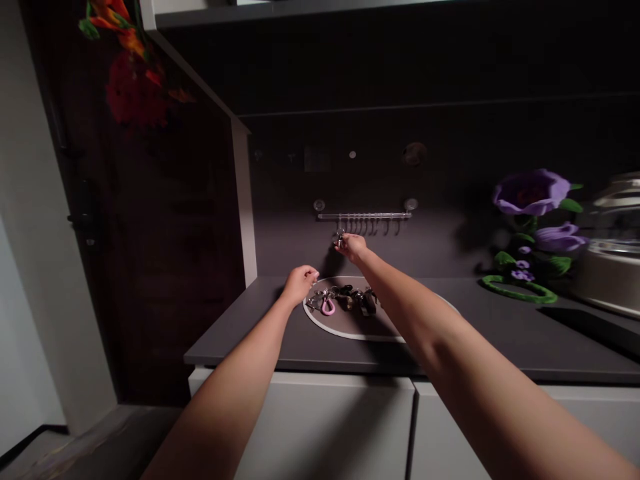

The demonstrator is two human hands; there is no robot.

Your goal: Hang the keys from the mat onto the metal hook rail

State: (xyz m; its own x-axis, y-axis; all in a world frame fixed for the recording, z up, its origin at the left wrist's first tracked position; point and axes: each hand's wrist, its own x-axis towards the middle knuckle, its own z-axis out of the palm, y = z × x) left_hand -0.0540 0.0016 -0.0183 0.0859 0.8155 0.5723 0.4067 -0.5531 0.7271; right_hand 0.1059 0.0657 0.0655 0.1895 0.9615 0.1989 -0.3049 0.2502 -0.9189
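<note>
My right hand (pixel 353 247) is raised in front of the wall, closed on a small bunch of keys (pixel 341 239) just under the left part of a clear hook rail (pixel 365 216). Whether the key ring touches a hook cannot be made out. Lower and to the left, my left hand (pixel 300 283) hovers by the left edge of an oval mat (pixel 345 332), its fingers curled together; anything between them is too small to tell. On the mat lie a pink loop keychain (pixel 328 305) and several dark key bunches (pixel 369 304), partly behind my right forearm.
The dark counter (pixel 240 327) has its front edge above white cabinets (pixel 340 427). Purple flowers (pixel 533 193) with a green ring base and a pale domed appliance (pixel 613 260) stand at the right. A shelf (pixel 300 13) overhangs above; orange and red flowers hang at upper left.
</note>
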